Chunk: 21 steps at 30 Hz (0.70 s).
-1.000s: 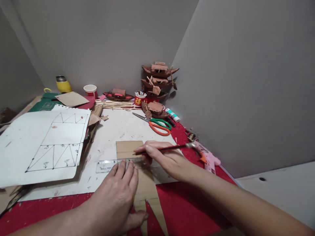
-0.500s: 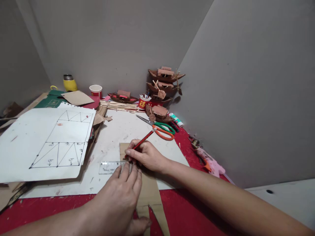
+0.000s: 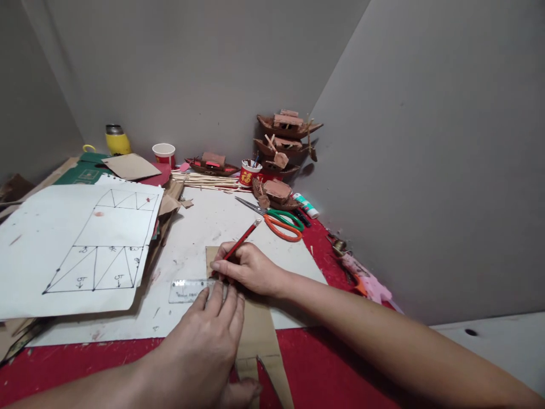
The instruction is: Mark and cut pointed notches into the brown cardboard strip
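Note:
My right hand (image 3: 253,271) is closed around a red-and-black pencil (image 3: 242,240), its upper end leaning up to the right. The pencil's tip is hidden behind my fingers, near the upper edge of a clear ruler (image 3: 186,292). With fingers stretched out, my left hand (image 3: 202,335) presses the ruler down on a strip of brown cardboard (image 3: 259,335). The ruler lies across the strip and sticks out to the left; its right part is covered by my hands. Close to my left thumb, the cardboard has pointed cut-outs with red showing through.
A paper with a truss drawing (image 3: 114,227) lies on stacked cardboard at left. Scissors (image 3: 283,224) with green and orange handles lie beyond my right hand. Behind are wooden sticks (image 3: 208,180), paper cups (image 3: 164,154) and several model boats (image 3: 276,193). A pink glue gun (image 3: 374,281) lies at right.
My right hand has shifted slightly left along the ruler, and the pencil's upper end has swung left. My left hand keeps its place on the ruler. The view has shifted a little.

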Available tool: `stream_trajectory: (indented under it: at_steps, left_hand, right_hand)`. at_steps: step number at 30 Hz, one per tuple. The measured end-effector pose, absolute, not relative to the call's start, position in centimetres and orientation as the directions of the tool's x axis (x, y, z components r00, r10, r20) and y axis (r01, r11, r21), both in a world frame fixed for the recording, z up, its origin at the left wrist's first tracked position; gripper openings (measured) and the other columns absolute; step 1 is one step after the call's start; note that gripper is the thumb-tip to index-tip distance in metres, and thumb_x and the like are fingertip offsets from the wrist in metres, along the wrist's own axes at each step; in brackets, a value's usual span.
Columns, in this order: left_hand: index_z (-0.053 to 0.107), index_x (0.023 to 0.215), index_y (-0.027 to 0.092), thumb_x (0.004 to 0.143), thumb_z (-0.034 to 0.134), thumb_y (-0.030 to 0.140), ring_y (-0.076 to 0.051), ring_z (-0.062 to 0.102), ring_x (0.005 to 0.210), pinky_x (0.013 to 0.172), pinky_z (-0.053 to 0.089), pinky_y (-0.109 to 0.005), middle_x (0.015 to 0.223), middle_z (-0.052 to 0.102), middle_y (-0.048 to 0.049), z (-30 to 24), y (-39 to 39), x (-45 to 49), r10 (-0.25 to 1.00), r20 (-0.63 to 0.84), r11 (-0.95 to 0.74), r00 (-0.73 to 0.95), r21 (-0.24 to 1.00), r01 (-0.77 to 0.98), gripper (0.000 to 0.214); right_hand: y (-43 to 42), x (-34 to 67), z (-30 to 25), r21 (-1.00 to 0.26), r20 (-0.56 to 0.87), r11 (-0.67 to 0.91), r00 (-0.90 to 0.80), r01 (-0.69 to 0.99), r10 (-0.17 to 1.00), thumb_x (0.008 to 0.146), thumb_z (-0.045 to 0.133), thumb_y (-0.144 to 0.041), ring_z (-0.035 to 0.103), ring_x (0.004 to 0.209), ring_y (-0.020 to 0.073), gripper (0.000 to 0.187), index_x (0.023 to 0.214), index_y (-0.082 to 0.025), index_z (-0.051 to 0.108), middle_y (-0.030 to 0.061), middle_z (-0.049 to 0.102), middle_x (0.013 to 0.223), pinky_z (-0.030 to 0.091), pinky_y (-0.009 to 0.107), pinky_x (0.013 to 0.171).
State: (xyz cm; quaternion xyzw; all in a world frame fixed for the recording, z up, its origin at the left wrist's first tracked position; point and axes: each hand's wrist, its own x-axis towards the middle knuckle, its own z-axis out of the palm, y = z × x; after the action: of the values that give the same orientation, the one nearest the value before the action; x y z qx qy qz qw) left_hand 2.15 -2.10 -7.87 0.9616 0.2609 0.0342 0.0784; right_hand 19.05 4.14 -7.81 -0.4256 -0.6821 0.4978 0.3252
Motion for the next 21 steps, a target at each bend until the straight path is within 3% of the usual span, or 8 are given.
stream_trajectory:
  at_steps: [21]
  left_hand:
    - [0.038, 0.144, 0.0, 0.083, 0.045, 0.066, -0.046, 0.034, 0.136, 0.109, 0.034, -0.057, 0.147, 0.038, -0.0292, -7.8, -2.0, 2.3, 0.521, -0.044, -0.835, 0.852, 0.179, 0.52, 0.09]
  right_hand:
    - [4.0, 21.4, -5.0, -0.845, -0.04, 0.237, -0.499, 0.479, 0.865, 0.088, 0.055, -0.02, 0.054, 0.058, 0.0126, 0.018, 0.069, -0.018, 0.053, -0.0021, 0.057, 0.062, 0.042, 0.022, 0.056]
